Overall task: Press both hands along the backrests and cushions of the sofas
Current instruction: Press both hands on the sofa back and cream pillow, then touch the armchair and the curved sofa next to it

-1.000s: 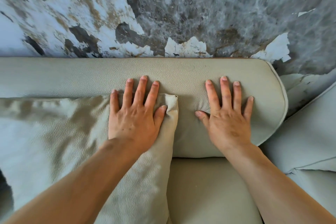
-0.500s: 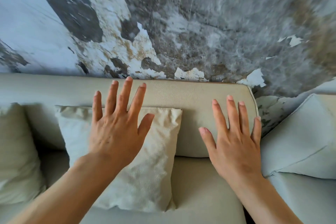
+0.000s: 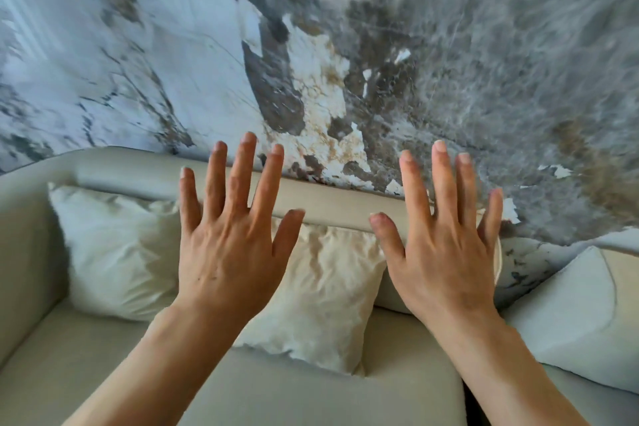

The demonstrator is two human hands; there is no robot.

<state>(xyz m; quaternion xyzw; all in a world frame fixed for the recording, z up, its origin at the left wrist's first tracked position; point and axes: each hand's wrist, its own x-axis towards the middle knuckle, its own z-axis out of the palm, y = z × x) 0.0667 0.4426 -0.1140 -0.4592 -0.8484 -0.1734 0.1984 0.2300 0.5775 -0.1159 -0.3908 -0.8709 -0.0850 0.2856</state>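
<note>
A beige sofa fills the lower view, its rounded backrest (image 3: 332, 201) running along a marble wall and its seat cushion (image 3: 311, 391) below. Two pale throw pillows lean on the backrest: one (image 3: 114, 252) at the left, one (image 3: 325, 294) in the middle. My left hand (image 3: 231, 245) hovers flat with fingers spread in front of the gap between the pillows, apart from them. My right hand (image 3: 439, 245) is raised the same way in front of the backrest's right end. Neither hand holds anything.
A second sofa's light cushion (image 3: 570, 315) sits at the lower right, close to the first sofa's end. The left armrest (image 3: 20, 245) curves forward at the left edge. A grey, white and brown marble wall (image 3: 345, 62) stands directly behind both sofas.
Both hands have lifted off the backrest and pillow and drawn back toward me. The view has pulled away, showing the second pillow at the left and more wall.
</note>
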